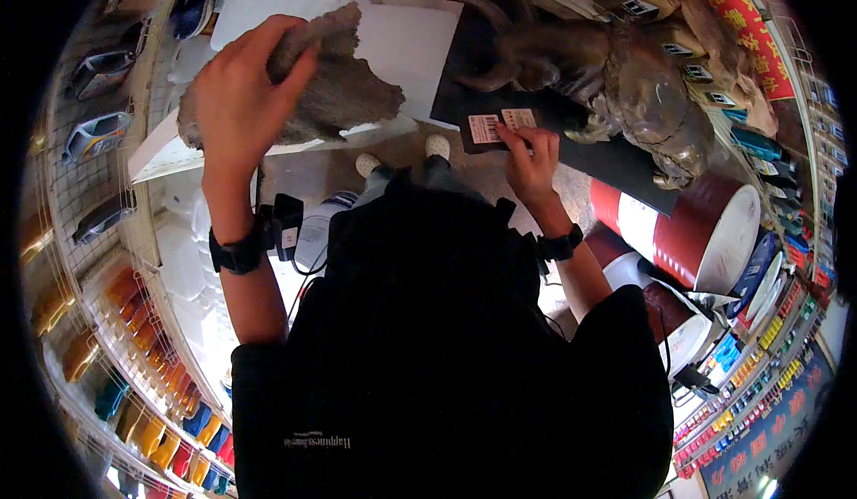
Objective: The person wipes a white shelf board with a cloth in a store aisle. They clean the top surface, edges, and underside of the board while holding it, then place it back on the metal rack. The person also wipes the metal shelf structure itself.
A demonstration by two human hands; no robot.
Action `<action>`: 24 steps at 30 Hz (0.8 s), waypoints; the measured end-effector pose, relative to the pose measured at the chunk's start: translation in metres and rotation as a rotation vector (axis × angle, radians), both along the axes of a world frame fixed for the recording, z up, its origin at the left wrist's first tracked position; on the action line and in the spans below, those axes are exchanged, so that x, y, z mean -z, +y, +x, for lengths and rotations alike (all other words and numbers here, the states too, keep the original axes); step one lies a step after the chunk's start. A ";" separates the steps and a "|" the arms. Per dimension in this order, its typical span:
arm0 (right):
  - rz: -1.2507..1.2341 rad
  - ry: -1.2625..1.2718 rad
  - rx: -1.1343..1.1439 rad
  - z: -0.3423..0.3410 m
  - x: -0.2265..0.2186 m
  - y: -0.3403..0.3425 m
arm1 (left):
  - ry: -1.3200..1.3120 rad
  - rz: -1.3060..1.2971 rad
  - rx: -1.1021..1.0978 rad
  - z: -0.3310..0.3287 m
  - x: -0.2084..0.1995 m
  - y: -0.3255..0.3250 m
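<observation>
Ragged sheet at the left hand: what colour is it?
The ragged sheet is greyish brown, seen in the head view.

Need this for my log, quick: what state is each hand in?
Left hand: partly curled, holding the ragged grey cloth.
Right hand: touching pale labels; whether it grips cannot be told.

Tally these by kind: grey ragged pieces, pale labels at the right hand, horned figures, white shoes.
Grey ragged piece, at the left hand: 1
Pale labels, at the right hand: 2
Horned figure: 1
White shoes: 2
Total: 6
</observation>
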State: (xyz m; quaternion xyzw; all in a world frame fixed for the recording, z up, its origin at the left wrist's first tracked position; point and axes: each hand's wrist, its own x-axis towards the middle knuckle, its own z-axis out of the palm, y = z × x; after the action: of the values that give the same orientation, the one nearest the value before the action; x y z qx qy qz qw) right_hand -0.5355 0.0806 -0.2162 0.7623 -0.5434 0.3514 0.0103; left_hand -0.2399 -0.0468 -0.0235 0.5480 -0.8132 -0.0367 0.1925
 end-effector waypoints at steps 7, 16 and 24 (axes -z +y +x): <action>0.346 -0.229 0.020 -0.001 0.024 -0.013 | -0.002 -0.018 -0.013 -0.002 0.001 -0.004; 1.061 -1.182 0.182 -0.041 0.126 0.013 | 0.004 -0.031 0.012 0.004 0.004 -0.001; 1.045 -0.918 0.330 -0.059 0.140 -0.009 | 0.007 -0.053 0.006 0.000 0.000 0.003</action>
State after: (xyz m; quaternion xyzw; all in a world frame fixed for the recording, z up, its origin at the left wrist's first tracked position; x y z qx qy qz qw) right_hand -0.5948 0.0715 -0.3566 0.3507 -0.6985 0.3243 -0.5328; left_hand -0.2397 -0.0437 -0.0238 0.5400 -0.8149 -0.0179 0.2097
